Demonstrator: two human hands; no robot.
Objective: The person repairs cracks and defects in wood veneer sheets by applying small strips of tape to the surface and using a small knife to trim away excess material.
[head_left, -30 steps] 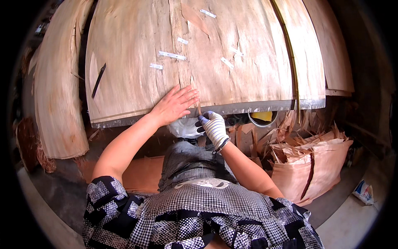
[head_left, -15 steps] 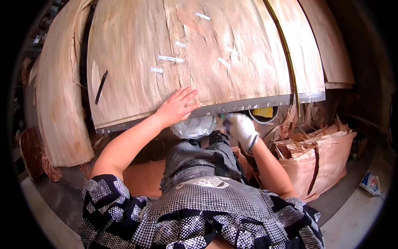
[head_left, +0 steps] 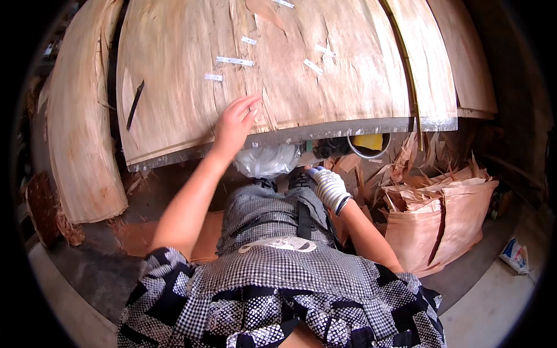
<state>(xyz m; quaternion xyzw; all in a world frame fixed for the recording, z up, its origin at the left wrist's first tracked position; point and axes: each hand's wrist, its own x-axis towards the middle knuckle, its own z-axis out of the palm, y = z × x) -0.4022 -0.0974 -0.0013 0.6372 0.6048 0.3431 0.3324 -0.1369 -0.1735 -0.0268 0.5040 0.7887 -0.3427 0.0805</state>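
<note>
A pale wood veneer sheet [head_left: 342, 87] lies on the table in front of me, with several short white tape strips [head_left: 235, 61] across its cracks. My bare left hand [head_left: 233, 126] is over the sheet's near part, its fingers stretched out and holding nothing; whether the fingertips touch the wood is unclear. My right hand [head_left: 332, 188], in a white striped glove with bluish fingertips, is below the table edge in front of my lap. Its fingers are curled together, and what they hold, if anything, is hidden. Beside it hangs a clear plastic bag [head_left: 267, 161].
A dark thin stick [head_left: 135, 105] lies on the sheet's left, and a long narrow strip [head_left: 404, 64] crosses its right. Under the edge is a round metal-rimmed container [head_left: 370, 153] with something yellow inside. A bundle of veneer scraps [head_left: 441, 214] stands at right.
My left hand has shifted from lying flat near the sheet's edge to a more upright pose further left. My right hand has drawn back toward me from under the table edge.
</note>
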